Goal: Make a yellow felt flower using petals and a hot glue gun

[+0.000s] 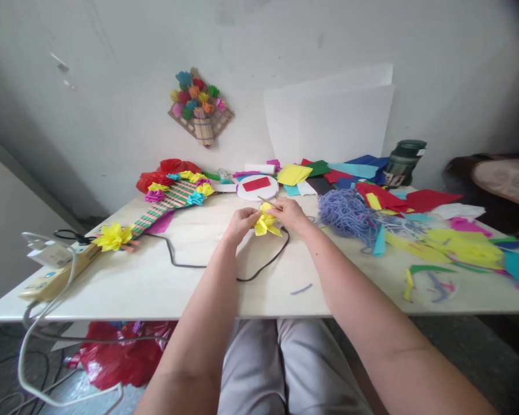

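Over the middle of the table, a yellow crepe-paper flower (266, 225) with loose, spread petals is between my hands. My left hand (243, 222) is closed, pinching the flower's left edge. From the other side, my right hand (290, 214) is closed around a thin wooden stick (266, 202) that points up and left above the petals; its fingertips also meet the flower. A black cord (268, 266) loops on the tabletop beneath. Just beyond the hands lies a white oval (263, 193) with a red paper rectangle (256, 184) on it.
To the left are a woven fan-shaped piece with paper flowers (168, 199) and a power strip (63, 275) with cables. A purple-blue yarn tangle (346, 213), coloured paper sheets (294, 174), scraps (467, 248) and a dark bottle (404, 163) are on the right.
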The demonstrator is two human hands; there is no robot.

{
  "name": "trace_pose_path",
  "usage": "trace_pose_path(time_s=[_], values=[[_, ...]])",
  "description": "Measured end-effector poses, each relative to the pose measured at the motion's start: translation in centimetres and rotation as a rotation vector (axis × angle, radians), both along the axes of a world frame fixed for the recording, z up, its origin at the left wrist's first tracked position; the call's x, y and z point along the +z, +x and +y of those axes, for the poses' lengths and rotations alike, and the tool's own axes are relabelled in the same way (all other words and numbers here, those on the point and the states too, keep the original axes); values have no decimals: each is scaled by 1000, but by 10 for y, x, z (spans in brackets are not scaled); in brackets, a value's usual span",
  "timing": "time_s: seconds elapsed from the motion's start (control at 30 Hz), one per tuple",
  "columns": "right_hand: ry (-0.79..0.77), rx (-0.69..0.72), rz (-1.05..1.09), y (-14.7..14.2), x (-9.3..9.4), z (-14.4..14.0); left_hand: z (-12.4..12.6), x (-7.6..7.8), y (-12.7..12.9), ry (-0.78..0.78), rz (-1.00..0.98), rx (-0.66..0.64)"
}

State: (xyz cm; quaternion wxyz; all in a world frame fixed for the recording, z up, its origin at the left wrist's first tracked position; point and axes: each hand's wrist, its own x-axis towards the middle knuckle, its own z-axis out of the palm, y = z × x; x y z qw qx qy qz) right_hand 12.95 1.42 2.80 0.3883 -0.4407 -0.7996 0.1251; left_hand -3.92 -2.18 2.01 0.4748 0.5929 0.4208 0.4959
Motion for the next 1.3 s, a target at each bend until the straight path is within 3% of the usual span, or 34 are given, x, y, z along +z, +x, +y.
trace_pose_path(time_s=[0.27, 0.4, 0.57, 0.77, 1.3], values=[[8, 140, 108, -3, -4, -1, 6, -7, -4, -74, -93, -26], [-12, 119, 107, -3, -5, -1, 7, -8, -4, -65, -74, -28], [-57, 43, 3, 0, -4, -1, 7, -6, -3, 21, 55, 82], [-152, 173, -11, 6, 4, -4, 8, -5, -2, 91, 180, 189], [-128, 127, -1, 9, -1, 0, 5, -3, -4, 123, 258, 176]])
